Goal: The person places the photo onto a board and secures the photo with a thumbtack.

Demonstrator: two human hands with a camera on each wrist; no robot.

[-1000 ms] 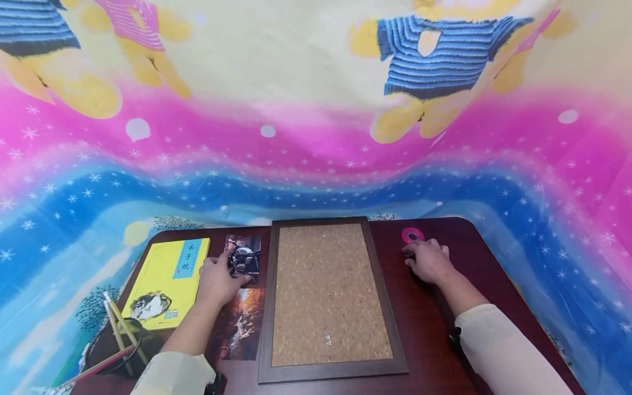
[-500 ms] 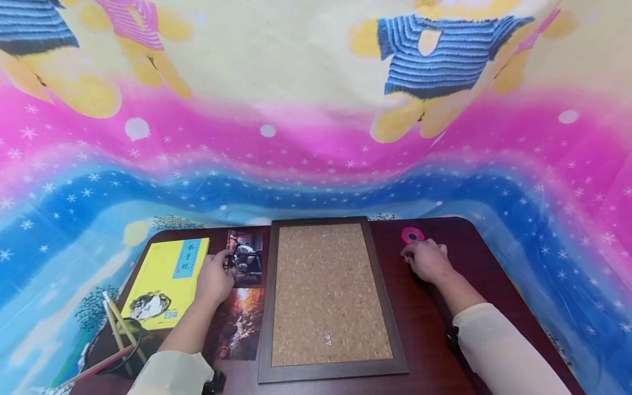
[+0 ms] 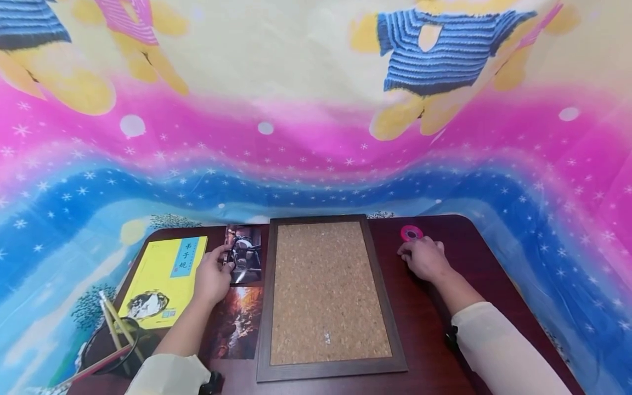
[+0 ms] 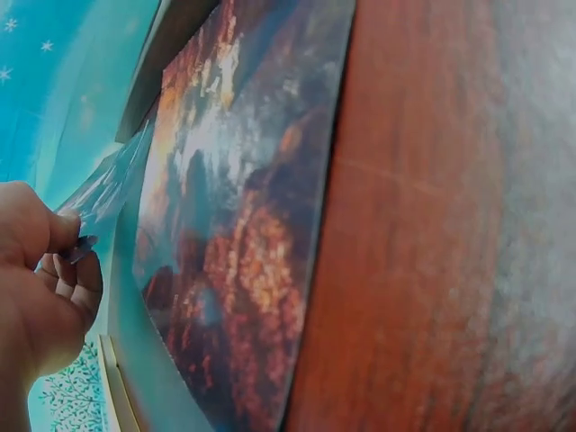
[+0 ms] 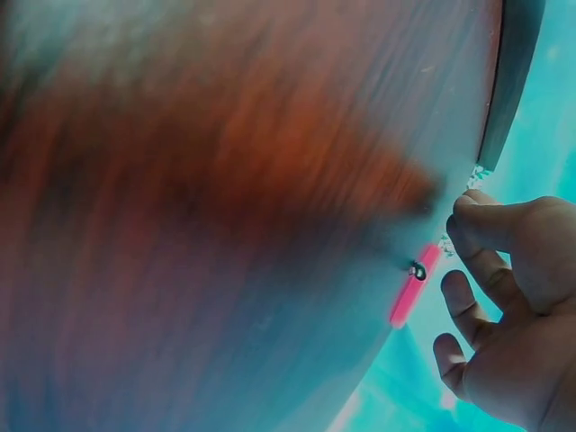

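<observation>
My left hand (image 3: pixel 213 277) pinches the left edge of a photo print of a motorcycle (image 3: pixel 247 263), lying left of a framed cork board. In the left wrist view, thumb and fingers hold the edge of this glossy sheet (image 4: pixel 112 184), which is raised and bent. Toward the front lies a second print, an autumn forest stream (image 3: pixel 239 323). My right hand (image 3: pixel 425 260) hovers at the right, close to a round pink object with a pale centre (image 3: pixel 412 233). Its fingers are loosely curled, thumb near the index fingertip; nothing shows between them.
The cork board (image 3: pixel 331 296) in its dark frame occupies the middle of the dark wooden table (image 3: pixel 429 340). Left of my left hand are a yellow book (image 3: pixel 158 280) and a black pen holder (image 3: pixel 111 362) with pencils. A patterned cloth (image 3: pixel 316 137) hangs behind.
My left hand has changed its hold on the motorcycle print, drawing its spread thumb in, and the print has tilted up slightly. The right hand has stayed almost in place.
</observation>
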